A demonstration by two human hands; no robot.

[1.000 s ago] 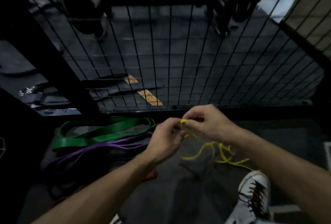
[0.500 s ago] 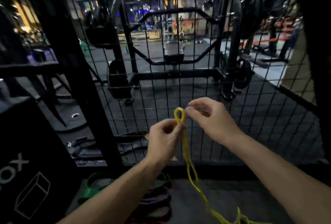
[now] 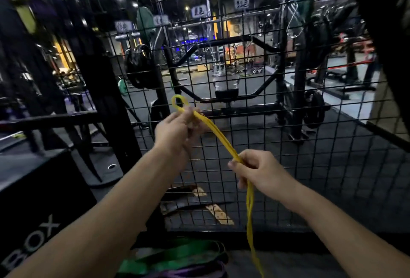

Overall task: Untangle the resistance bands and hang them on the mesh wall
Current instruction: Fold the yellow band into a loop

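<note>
A thin yellow resistance band (image 3: 218,136) is stretched between both hands in front of the black mesh wall (image 3: 332,144). My left hand (image 3: 175,131) pinches its top end, where a small loop sticks up. Lower and to the right, my right hand (image 3: 259,172) grips the doubled band, and the rest hangs down past the bottom edge. On the floor at the bottom lie a wide green band (image 3: 173,257) and a purple band (image 3: 190,273), partly hidden by my left forearm.
A black box with white lettering (image 3: 37,222) stands at the lower left. A thick black post (image 3: 104,109) rises left of the mesh. White label tags (image 3: 198,11) hang high on the mesh. Gym racks and weight plates stand behind it.
The view has tilted up from the floor to the mesh. The yellow band was lifted off the floor. My right hand slid from the loop down along the band; my left hand rose.
</note>
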